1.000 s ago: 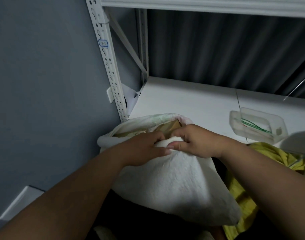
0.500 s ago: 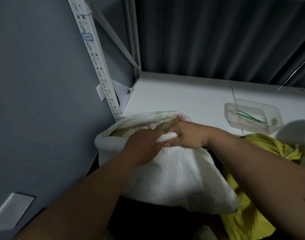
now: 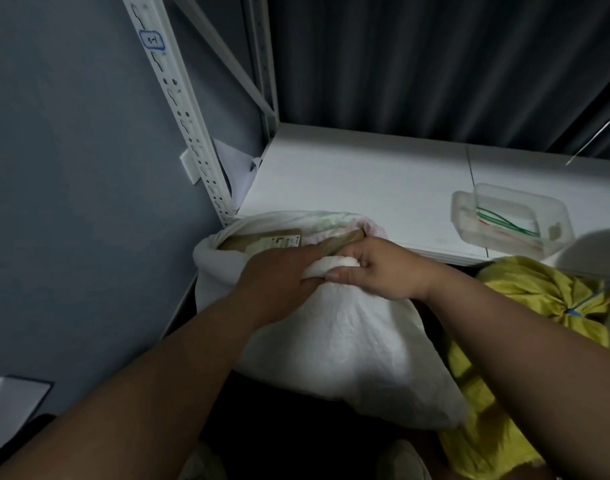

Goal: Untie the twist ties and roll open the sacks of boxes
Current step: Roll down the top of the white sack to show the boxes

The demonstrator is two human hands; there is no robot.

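A white cloth sack (image 3: 345,344) stands below the shelf edge, its mouth open and its rim folded outward. A brown cardboard box (image 3: 258,241) with a white label shows inside it. My left hand (image 3: 275,278) and my right hand (image 3: 379,268) meet at the near side of the rim, both closed on a rolled wad of the white cloth. To the right lies a yellow sack (image 3: 525,306), its neck bunched and bound by a blue twist tie (image 3: 573,310).
A white shelf board (image 3: 352,181) runs behind the sacks. On it at the right sits a clear plastic tub (image 3: 511,220) holding green and red ties. A perforated white upright (image 3: 178,109) and a grey wall stand at the left. Dark curtain hangs behind.
Both hands have stayed pinched on the sack's near rim and rolled it further down. More of the box and its label shows now. My view has shifted slightly.
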